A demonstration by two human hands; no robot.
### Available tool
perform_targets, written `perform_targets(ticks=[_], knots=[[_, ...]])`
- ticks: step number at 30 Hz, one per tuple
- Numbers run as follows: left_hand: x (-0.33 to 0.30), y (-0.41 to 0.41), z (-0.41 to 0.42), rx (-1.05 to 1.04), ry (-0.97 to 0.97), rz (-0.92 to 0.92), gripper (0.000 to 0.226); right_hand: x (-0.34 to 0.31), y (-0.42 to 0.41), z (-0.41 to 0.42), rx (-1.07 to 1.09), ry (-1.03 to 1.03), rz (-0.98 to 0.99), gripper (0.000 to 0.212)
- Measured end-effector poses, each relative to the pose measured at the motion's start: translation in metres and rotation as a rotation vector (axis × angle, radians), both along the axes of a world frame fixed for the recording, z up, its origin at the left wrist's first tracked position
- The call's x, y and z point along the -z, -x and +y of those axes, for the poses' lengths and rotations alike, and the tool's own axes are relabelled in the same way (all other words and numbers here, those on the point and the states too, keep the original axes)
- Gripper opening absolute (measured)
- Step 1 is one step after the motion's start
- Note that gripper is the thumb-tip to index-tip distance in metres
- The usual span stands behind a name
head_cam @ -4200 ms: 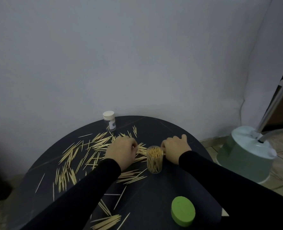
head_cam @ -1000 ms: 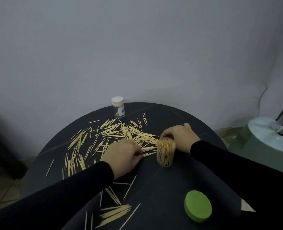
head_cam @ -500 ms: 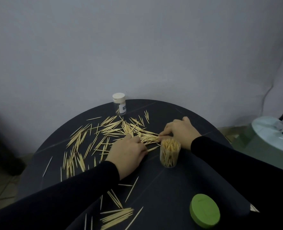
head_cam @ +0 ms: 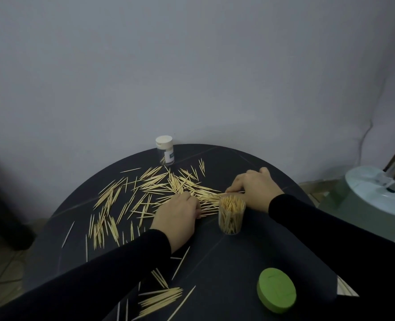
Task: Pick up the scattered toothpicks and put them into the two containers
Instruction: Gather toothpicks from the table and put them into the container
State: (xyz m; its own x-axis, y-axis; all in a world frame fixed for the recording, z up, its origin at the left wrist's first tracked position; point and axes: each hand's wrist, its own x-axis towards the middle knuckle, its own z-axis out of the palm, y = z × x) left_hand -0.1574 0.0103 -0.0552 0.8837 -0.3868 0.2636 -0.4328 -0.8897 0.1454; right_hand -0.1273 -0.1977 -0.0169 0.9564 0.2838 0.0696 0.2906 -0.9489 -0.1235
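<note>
Toothpicks [head_cam: 168, 188] strewn across round dark table [head_cam: 238, 262]; left hand [head_cam: 177, 218] curled on pile, grip unclear; right hand [head_cam: 253, 189] pinches picks behind full clear jar [head_cam: 231, 215]; capped jar [head_cam: 164, 150] at far edge; green lid [head_cam: 276, 290] nr front.

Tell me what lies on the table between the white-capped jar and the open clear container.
In the head view, scattered toothpicks cover the dark table between the white-capped jar and the open clear container; the stretch is not bare.
</note>
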Motion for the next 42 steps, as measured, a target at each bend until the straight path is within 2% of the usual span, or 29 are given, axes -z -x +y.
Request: perform_targets(ticks=[4,7,14,18,23,29,37,42], knots=[[-0.003,-0.001,-0.003,-0.063,0.129,0.029,0.014,-0.002,0.002,-0.003,0.013,-0.019,-0.003,0.033],[-0.011,-0.002,-0.006,-0.109,0.295,0.099,0.010,-0.003,0.003,-0.005,0.016,-0.043,-0.017,0.028],[-0.037,-0.015,-0.027,-0.159,0.910,0.248,0.010,-0.010,0.008,-0.012,0.026,-0.172,-0.068,0.014],[-0.043,-0.015,-0.042,-0.072,1.241,0.339,0.015,-0.010,0.011,-0.022,-0.032,-0.314,-0.079,0.018],[-0.050,-0.011,-0.046,0.004,1.435,0.388,0.013,-0.016,0.019,-0.025,-0.109,-0.518,-0.034,0.025],[-0.042,0.000,-0.045,0.051,1.445,0.462,0.013,-0.031,0.028,-0.015,-0.196,-0.470,0.078,0.027],[-0.027,0.010,-0.048,0.078,1.275,0.512,0.009,-0.031,0.026,-0.009,-0.180,-0.408,0.188,0.034],[-0.019,0.009,-0.037,0.095,1.119,0.494,0.008,-0.025,0.027,-0.006,-0.194,-0.374,0.137,0.023]])
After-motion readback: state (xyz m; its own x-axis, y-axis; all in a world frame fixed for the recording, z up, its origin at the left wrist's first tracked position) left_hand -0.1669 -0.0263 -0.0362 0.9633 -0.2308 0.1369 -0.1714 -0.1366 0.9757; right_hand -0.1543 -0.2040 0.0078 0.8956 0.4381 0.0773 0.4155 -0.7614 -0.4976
